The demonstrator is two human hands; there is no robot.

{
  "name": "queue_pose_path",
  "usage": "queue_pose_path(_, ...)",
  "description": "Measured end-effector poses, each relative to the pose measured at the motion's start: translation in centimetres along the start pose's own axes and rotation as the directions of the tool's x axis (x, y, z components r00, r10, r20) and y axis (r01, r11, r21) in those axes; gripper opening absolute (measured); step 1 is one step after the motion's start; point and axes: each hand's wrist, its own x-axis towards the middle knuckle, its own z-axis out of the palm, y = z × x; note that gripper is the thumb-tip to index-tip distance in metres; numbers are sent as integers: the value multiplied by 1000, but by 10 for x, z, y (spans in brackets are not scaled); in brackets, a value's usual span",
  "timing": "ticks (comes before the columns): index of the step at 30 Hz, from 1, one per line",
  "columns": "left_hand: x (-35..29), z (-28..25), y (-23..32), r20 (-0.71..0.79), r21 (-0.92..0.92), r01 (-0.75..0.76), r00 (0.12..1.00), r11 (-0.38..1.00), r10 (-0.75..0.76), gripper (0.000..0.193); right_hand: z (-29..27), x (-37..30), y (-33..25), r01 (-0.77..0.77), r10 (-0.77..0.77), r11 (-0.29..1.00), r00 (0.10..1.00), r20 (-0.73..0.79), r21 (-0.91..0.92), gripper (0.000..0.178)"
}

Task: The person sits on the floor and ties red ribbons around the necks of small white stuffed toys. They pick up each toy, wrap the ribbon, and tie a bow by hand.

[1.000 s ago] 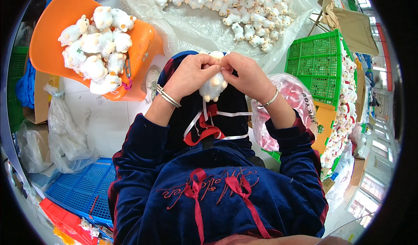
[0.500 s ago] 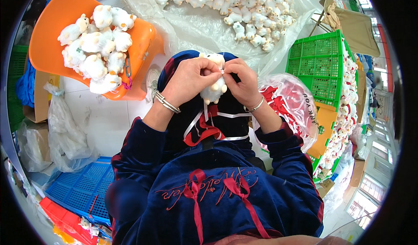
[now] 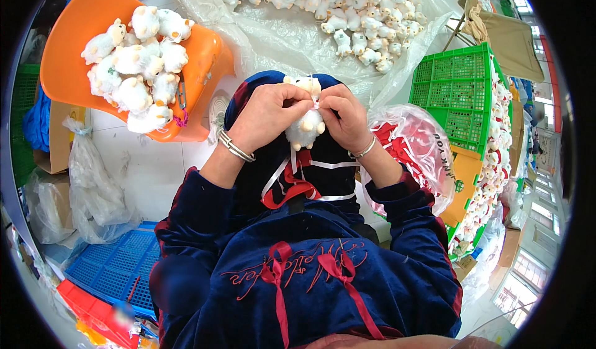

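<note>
A small white plush animal toy [image 3: 304, 132] stands upright over my lap, its head up and its short pale feet pointing down toward me. My left hand [image 3: 273, 110] comes to its neck from the left, thumb and forefinger pinched together. From the other side my right hand [image 3: 346, 114] pinches at the same spot. A thin white ribbon [image 3: 315, 102] shows between the fingertips; its ends are mostly hidden by the fingers. Below the toy, a red cloth piece with white ribbons [image 3: 290, 191] lies across my lap.
An orange chair [image 3: 81, 26] at left holds several similar toys [image 3: 133, 60] and small scissors [image 3: 182, 94]. Many more lie on a plastic sheet [image 3: 267, 45] ahead. At right are a clear bag of red pieces [image 3: 413, 156] and a green crate [image 3: 450, 94]. A blue crate [image 3: 118, 262] sits lower left.
Both hands stay at the toy's neck, with only slight finger shifts. My fingertips have come a little closer together there, and the toy has barely moved.
</note>
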Motion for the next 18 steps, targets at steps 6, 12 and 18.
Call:
queue_pose_path(6,0,-2,0,-23,-25,-64,998,998,64,21,-2,1,5,31,-31,1000,999,29,3,22)
queue_pose_path(12,6,-10,-1,65,149,-205,978,967,198,18,-8,10,4,59,-58,998,994,97,-5,21)
queue_pose_path(18,9,-16,14,128,266,-211,975,941,182,20,-14,18,-2,8,-7,1000,985,173,-7,17)
